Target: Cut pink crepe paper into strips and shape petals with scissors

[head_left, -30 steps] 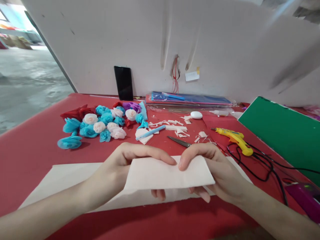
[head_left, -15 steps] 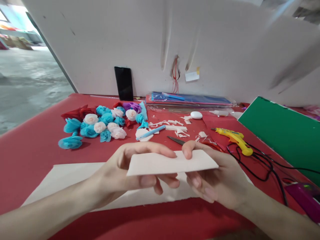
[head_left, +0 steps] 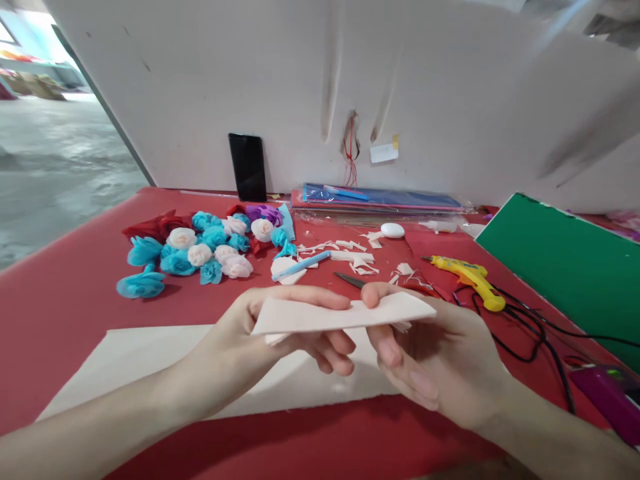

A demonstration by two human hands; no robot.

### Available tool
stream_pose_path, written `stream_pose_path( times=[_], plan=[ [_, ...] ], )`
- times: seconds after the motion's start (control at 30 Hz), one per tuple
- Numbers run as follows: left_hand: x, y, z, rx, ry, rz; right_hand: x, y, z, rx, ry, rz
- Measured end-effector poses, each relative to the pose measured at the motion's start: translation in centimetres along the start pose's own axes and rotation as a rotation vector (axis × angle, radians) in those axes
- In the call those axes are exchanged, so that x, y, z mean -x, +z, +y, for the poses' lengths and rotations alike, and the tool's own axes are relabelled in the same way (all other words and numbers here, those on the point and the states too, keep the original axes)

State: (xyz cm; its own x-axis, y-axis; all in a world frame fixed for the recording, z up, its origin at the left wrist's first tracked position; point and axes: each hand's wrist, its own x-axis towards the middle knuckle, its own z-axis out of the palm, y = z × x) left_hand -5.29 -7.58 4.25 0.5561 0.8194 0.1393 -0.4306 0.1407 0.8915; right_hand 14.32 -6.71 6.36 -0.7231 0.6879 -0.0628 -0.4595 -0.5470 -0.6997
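A folded strip of pale crepe-like paper (head_left: 345, 317) is held up between both hands, its layers showing along the lower edge. My left hand (head_left: 295, 327) grips its left part, fingers above and below. On the right part, my right hand (head_left: 420, 347) pinches it between thumb and fingers. Beneath them a larger pale sheet (head_left: 140, 360) lies flat on the red table, partly hidden by the hands. Just beyond the right hand, a dark pointed scissors blade (head_left: 350, 279) shows, with the rest mostly covered.
Paper flowers (head_left: 200, 253) in blue, white, red and purple lie left. Paper scraps (head_left: 355, 257) and a light blue pen (head_left: 303, 265) are mid-table. A yellow glue gun (head_left: 467, 277) with black cable sits right, near a green board (head_left: 565, 273). A phone (head_left: 249, 167) leans on the wall.
The folded paper has tilted between my hands, and its lower layers now show under the near edge. My fingers have shifted slightly; both hands still grip it.
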Motion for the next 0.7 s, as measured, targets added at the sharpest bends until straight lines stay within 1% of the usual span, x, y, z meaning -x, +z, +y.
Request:
stream_pose_path(
  times=[0.07,0.17,0.23,0.3,0.4,0.5,0.6,0.7],
  plan=[
    [0.2,-0.1,0.1,-0.127,-0.007,0.060,0.0,0.0,0.3,-0.006,0.022,0.008],
    [0.5,-0.3,0.1,-0.336,0.003,0.189,-0.3,-0.4,1.0,-0.038,0.050,-0.033],
    [0.6,-0.5,0.2,-0.401,0.004,0.269,-0.6,-0.9,1.4,-0.013,0.075,-0.059],
    [0.4,-0.6,0.3,-0.406,-0.008,0.307,-1.0,-1.5,1.4,0.088,0.085,-0.045],
    [0.1,-0.5,0.7,-0.394,-0.067,0.301,-1.6,-2.3,1.2,0.300,-0.009,0.058],
    [-0.3,-0.3,0.8,-0.410,-0.187,0.261,-1.8,-2.6,1.0,0.521,-0.104,0.143],
    [-0.5,-0.1,0.5,-0.441,-0.298,0.175,-1.4,-2.3,1.2,0.742,-0.096,0.174],
    [-0.4,0.1,-0.1,-0.456,-0.333,0.085,-0.8,-1.5,1.7,0.848,-0.046,0.185]
  ],
)
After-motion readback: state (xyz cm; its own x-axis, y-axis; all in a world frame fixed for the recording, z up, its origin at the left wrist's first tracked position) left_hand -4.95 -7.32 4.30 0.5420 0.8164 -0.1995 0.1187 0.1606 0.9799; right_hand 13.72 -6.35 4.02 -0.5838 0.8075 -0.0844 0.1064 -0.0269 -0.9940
